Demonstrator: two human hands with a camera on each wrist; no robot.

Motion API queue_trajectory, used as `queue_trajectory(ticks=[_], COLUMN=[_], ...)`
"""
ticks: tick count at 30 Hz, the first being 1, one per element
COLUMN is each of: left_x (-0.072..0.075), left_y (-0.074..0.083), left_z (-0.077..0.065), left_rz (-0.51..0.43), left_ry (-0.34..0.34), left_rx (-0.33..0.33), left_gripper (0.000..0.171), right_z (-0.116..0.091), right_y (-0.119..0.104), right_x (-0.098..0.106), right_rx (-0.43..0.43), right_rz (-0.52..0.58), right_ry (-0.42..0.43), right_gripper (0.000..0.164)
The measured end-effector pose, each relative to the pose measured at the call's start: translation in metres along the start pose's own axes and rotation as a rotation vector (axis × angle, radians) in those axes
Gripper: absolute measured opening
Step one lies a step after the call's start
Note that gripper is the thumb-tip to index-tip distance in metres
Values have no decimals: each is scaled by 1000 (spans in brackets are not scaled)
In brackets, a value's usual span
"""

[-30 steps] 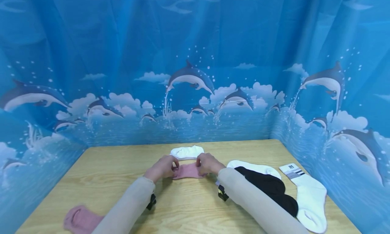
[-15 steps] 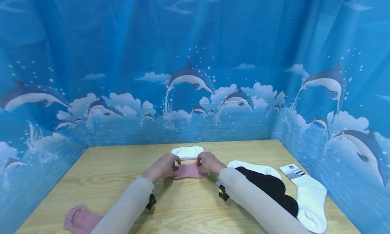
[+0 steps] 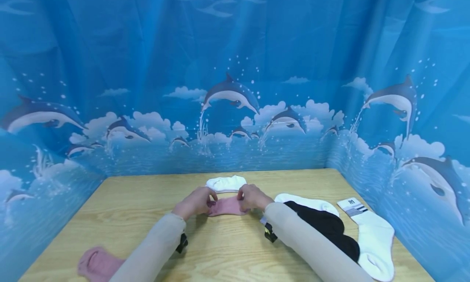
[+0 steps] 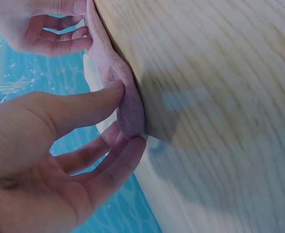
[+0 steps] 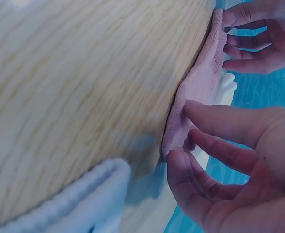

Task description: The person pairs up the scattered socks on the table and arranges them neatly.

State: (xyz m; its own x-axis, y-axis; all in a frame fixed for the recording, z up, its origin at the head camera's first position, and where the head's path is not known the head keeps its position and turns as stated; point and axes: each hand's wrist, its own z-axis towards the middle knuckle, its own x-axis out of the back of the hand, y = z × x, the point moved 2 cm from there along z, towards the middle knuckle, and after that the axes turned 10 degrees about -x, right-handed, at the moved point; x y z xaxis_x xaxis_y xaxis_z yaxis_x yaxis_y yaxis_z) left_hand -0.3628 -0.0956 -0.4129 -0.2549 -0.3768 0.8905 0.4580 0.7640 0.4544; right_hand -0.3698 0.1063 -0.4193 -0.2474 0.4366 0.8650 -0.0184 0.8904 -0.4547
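Note:
A pink sock (image 3: pixel 227 206) lies flat across the middle of the wooden table, a hand at each end. My left hand (image 3: pixel 198 200) holds its left end, the thumb (image 4: pixel 96 104) on top and the fingertips at the tip of the fabric. At the opposite end my right hand (image 3: pixel 253 197) has its thumb (image 5: pixel 225 121) pressed on the cloth and its fingers curled by the edge. Just behind it, a white ankle sock (image 3: pixel 225 184) lies partly covered by the hands. Another pink sock (image 3: pixel 99 265) sits at the front left, overlapped by the left sleeve.
To the right, a white sock (image 3: pixel 308 201) and black socks (image 3: pixel 319 220) lie partly under the right forearm. A white striped sock (image 3: pixel 374 233) is near the table's right edge (image 3: pixel 407 251). A blue dolphin-print curtain (image 3: pixel 235 69) stands behind the table.
Both hands stay at the ends of the pink sock; the left fingers shift only slightly. The socks around them keep their places.

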Motion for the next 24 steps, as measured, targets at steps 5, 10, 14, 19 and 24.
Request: queue_trajectory(ticks=[5, 10, 14, 19, 24], left_x=[-1, -2, 0, 0, -1], left_y=[-3, -5, -7, -8, -8], left_z=[1, 1, 2, 3, 4], left_rz=[-5, -8, 5, 18, 15], left_ry=[-1, 0, 2, -4, -1], left_rx=[15, 27, 26, 39, 48], left_gripper=[37, 36, 37, 38, 38], right_z=[-2, -2, -2, -1, 0], right_y=[1, 2, 1, 1, 0], right_x=[0, -1, 0, 0, 0], right_rx=[-15, -23, -11, -12, -5], right_rz=[13, 25, 18, 22, 16], right_ry=[-11, -19, -11, -13, -10], right_gripper=[33, 34, 32, 32, 31])
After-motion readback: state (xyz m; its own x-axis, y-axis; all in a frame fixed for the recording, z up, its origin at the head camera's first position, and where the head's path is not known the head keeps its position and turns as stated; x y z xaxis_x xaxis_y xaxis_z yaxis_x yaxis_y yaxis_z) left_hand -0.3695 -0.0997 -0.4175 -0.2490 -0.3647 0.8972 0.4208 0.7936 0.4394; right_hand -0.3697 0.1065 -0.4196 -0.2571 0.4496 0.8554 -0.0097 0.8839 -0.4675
